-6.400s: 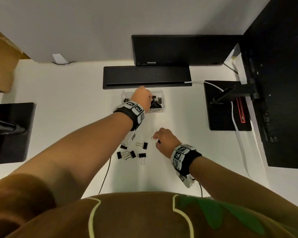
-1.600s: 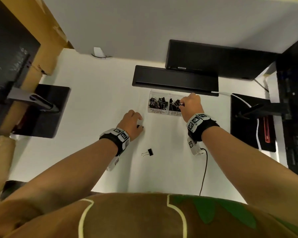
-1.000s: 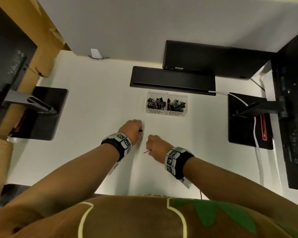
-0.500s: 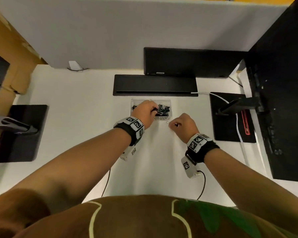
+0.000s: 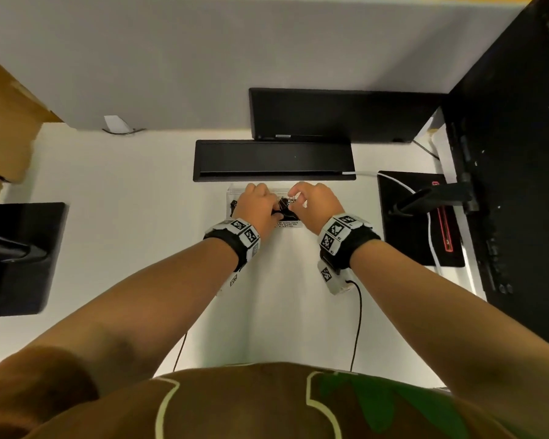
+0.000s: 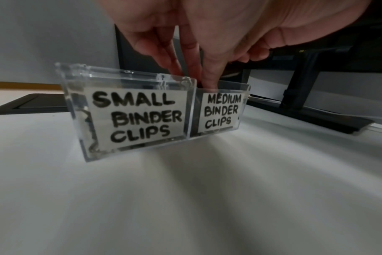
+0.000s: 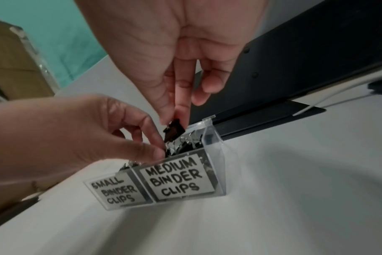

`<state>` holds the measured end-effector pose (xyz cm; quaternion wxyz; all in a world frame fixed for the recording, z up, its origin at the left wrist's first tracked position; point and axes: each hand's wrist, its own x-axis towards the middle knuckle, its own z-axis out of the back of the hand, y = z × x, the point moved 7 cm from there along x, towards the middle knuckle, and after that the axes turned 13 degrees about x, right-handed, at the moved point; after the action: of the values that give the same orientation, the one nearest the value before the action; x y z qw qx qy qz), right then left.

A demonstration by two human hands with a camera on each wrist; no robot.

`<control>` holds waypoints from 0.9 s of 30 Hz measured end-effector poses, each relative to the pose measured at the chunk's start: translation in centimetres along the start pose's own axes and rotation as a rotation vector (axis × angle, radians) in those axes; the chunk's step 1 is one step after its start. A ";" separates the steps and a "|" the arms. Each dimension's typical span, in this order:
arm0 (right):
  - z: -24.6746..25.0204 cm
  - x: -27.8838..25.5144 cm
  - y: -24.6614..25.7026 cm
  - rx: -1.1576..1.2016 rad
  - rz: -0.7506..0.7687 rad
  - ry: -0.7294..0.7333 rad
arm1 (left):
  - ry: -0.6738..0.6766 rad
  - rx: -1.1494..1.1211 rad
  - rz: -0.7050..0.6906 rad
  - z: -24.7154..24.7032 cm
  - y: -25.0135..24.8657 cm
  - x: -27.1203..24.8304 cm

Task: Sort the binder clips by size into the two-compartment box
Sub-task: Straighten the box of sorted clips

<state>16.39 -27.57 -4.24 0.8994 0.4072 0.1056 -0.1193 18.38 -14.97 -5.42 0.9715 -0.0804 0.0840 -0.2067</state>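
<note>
The two-compartment box [image 7: 216, 165] stands on the table [image 5: 140, 191], before a flat slab [image 5: 273, 160]. Both hands hover over it, left hand [image 5: 255, 207] left, right hand [image 5: 314, 205] right; monitor bases flank it

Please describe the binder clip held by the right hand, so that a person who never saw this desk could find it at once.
Find the clear box in front of the flat black bar on the white desk. Above its side labelled MEDIUM BINDER CLIPS, the right hand pinches a black clip. This clip alone hangs in the air; the others lie in the box.
</note>
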 end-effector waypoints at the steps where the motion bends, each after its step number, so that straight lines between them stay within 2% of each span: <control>1: -0.5 0.1 0.0 -0.030 -0.007 0.020 | -0.005 -0.024 0.001 0.0 0.1 -0.2; 4: -1.4 0.5 0.2 -0.103 0.037 0.058 | -0.066 -0.104 0.014 0.6 1.0 -0.6; 8: -1.9 1.4 0.2 -0.176 0.100 0.069 | -0.131 -0.200 0.177 1.9 4.1 -0.8; 12: -2.2 1.6 0.2 -0.143 0.115 0.080 | -0.112 -0.243 0.389 2.3 7.6 -1.1; 15: -1.6 1.7 0.2 -0.107 0.104 0.046 | -0.051 -0.324 0.470 1.6 9.1 -1.2; 17: -0.7 2.1 -0.4 -0.007 0.062 -0.028 | 0.033 -0.474 0.541 0.6 9.8 -1.3; 20: 0.6 3.3 -2.5 0.171 -0.086 -0.150 | 0.106 -0.682 0.645 0.1 9.9 -1.3; 22: 0.4 3.7 -3.2 0.143 -0.192 -0.088 | 0.110 -0.734 0.672 0.1 10.0 -1.0; 24: -0.4 3.5 -3.4 0.082 -0.304 0.040 | 0.069 -0.806 0.695 0.3 10.0 -0.8; 27: -1.1 3.6 -3.3 0.192 -0.348 0.106 | 0.063 -0.975 0.768 0.3 10.1 -0.9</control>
<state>18.75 -29.28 -8.37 0.8155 0.4723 0.2097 -0.2605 21.51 -5.44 -6.89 0.8250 -0.4728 0.2204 0.2173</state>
